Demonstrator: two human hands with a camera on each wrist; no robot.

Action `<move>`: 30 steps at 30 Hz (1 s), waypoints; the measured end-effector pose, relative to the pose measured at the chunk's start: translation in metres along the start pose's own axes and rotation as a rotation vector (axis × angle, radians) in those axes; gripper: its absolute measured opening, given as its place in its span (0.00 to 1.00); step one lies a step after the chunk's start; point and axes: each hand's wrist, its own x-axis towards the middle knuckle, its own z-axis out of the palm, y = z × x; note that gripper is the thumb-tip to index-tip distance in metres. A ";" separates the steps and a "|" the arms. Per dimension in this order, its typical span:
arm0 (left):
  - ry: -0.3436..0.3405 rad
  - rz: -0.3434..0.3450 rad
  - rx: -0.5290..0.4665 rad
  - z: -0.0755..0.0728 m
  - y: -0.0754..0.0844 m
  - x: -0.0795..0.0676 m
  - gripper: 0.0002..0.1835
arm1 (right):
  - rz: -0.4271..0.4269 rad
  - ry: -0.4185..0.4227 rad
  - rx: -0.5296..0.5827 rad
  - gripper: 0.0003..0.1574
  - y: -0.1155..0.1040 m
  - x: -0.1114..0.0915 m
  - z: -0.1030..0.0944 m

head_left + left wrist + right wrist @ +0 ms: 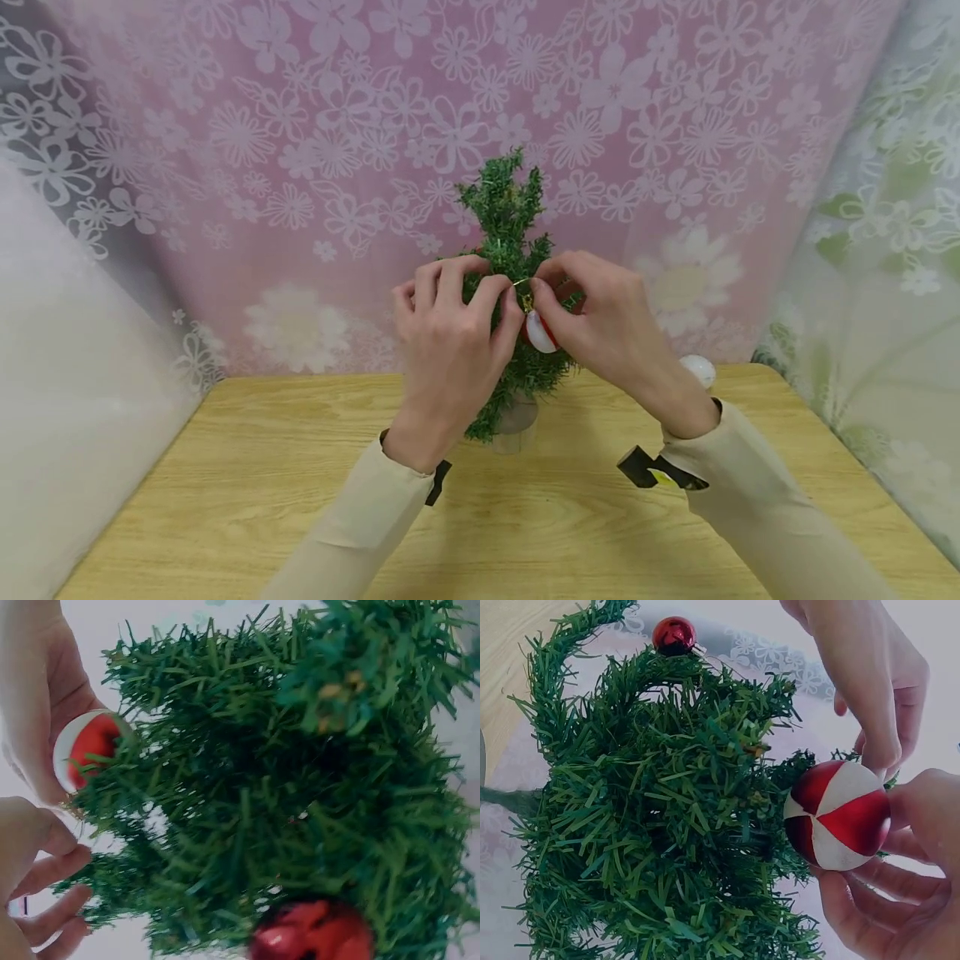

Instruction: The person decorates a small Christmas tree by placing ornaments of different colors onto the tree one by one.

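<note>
Centre of frame, we see left hand (453, 333) and right hand (607, 321) each pinching the sideways-strung thin golden cord (521, 282), thumb to forefinger, round red-and-white ball (542, 333) just below, nearer the right, before the green artificial tree (504, 204).

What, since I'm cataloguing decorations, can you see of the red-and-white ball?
The red-and-white ball has satiny red and grainy white wedges meeting at a point. Its gold cap is uppermost; above, a thin thread is pinched by the left hand and right hand. It is in front of the tree; finger contact is unclear.
</note>
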 end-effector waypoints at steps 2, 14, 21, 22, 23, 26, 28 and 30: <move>0.025 -0.002 0.008 0.005 0.000 0.000 0.13 | 0.018 -0.009 0.008 0.03 0.001 0.001 0.001; 0.011 0.007 0.025 0.014 -0.002 -0.004 0.12 | 0.156 -0.148 -0.012 0.06 0.003 -0.002 0.002; 0.000 0.032 -0.093 0.005 -0.003 -0.014 0.09 | 0.181 -0.162 0.008 0.05 0.003 -0.014 -0.006; 0.003 0.045 -0.115 0.003 -0.003 -0.017 0.09 | 0.179 -0.158 0.010 0.05 0.003 -0.017 -0.008; 0.002 0.058 -0.136 0.000 -0.003 -0.021 0.09 | 0.171 -0.152 0.009 0.04 0.003 -0.020 -0.010; -0.015 0.104 -0.172 -0.007 -0.004 -0.033 0.09 | 0.148 -0.126 0.001 0.05 0.004 -0.030 -0.019; -0.041 0.136 -0.178 -0.010 -0.005 -0.041 0.11 | 0.135 -0.107 -0.001 0.06 0.006 -0.037 -0.026; -0.073 0.164 -0.170 -0.012 -0.005 -0.048 0.13 | 0.137 -0.089 0.004 0.09 0.009 -0.044 -0.033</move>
